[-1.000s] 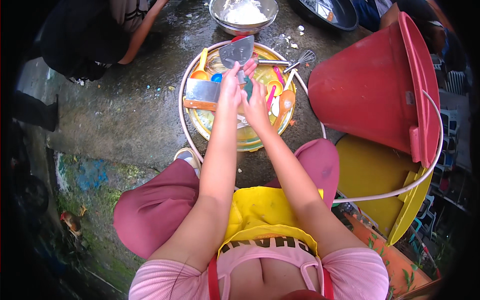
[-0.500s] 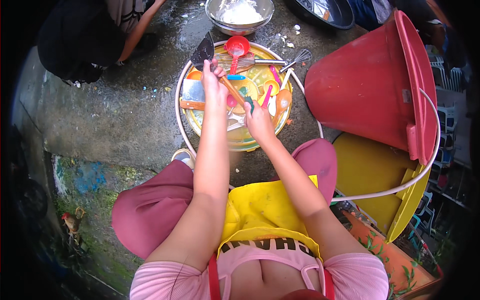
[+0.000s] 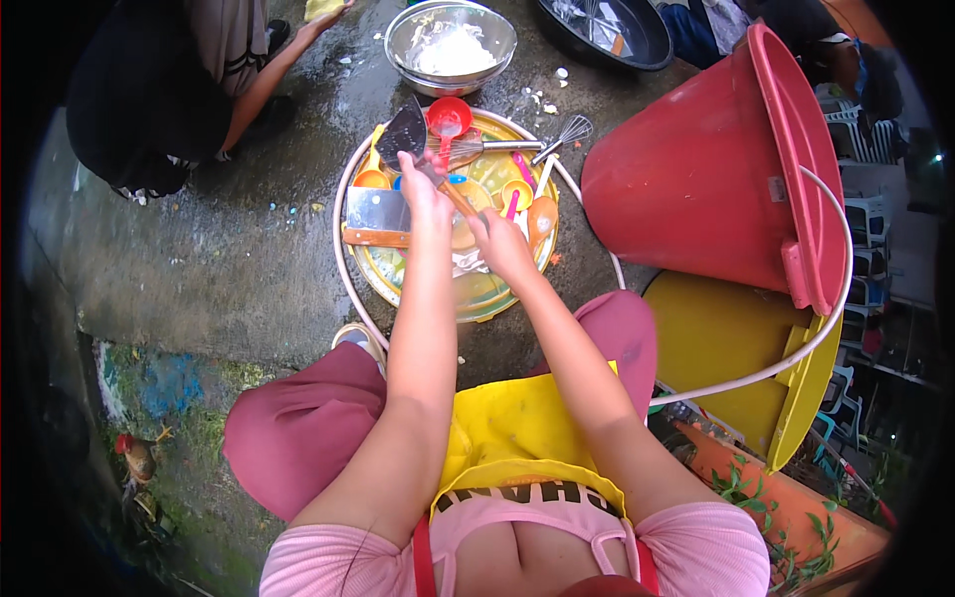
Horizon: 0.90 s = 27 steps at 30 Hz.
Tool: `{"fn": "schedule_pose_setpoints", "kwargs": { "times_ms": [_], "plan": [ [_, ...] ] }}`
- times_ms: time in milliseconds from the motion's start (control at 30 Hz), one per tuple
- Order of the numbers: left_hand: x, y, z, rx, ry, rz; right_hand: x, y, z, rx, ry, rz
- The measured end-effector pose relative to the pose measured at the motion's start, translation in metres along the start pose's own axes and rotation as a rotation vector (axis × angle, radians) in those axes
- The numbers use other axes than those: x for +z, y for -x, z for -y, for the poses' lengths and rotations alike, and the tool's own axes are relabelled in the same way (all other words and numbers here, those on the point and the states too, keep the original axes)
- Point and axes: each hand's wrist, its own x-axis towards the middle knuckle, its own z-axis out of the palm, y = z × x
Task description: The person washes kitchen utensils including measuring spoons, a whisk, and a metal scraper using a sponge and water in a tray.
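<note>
A turner with a black blade (image 3: 403,131) and a wooden handle (image 3: 459,198) slants over a round yellow tray (image 3: 487,312). My left hand (image 3: 426,194) is closed round the handle just below the blade. My right hand (image 3: 503,247) is closed at the handle's lower end; whatever else lies inside its fingers is hidden. On the tray, around both hands, are a metal scraper (image 3: 377,210) with a wooden grip, a red measuring scoop (image 3: 449,117), a wire whisk (image 3: 465,149), a wooden spoon (image 3: 542,216) and a yellow measuring spoon (image 3: 515,194).
Stacked metal bowls (image 3: 450,47) with white foam stand beyond the tray, near a black basin (image 3: 607,32). A big red tub (image 3: 696,169) lies tipped at the right. A pale hose (image 3: 341,261) curves round the tray. Another person (image 3: 149,99) crouches at the far left.
The view has shifted, so the tray sits slightly lower and further left. Both hands keep the turner; the green pad seen at my right fingers is now hidden. The person's hand now shows something yellow.
</note>
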Motion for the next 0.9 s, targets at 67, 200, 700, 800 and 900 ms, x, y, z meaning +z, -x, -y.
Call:
{"fn": "schedule_pose_setpoints", "kwargs": {
  "times_ms": [67, 200, 700, 800, 900],
  "plan": [
    [0.019, 0.008, 0.002, -0.027, 0.072, -0.025, -0.007, 0.015, -0.011, 0.068, -0.161, 0.043],
    [0.018, -0.003, 0.002, -0.323, 0.053, 0.329, -0.011, 0.025, -0.032, 0.203, -0.551, 0.085],
    [-0.042, -0.034, -0.014, 0.047, -0.423, -0.089, -0.099, 0.019, -0.040, 0.423, -1.211, -0.103],
    [-0.113, -0.072, -0.044, 0.297, -1.054, -0.160, -0.094, -0.051, -0.016, 0.293, -1.324, -0.173],
    [-0.092, 0.001, 0.007, 0.356, -1.489, -0.338, -0.143, -0.127, -0.082, 0.273, -1.307, -0.379]
  ]
}}
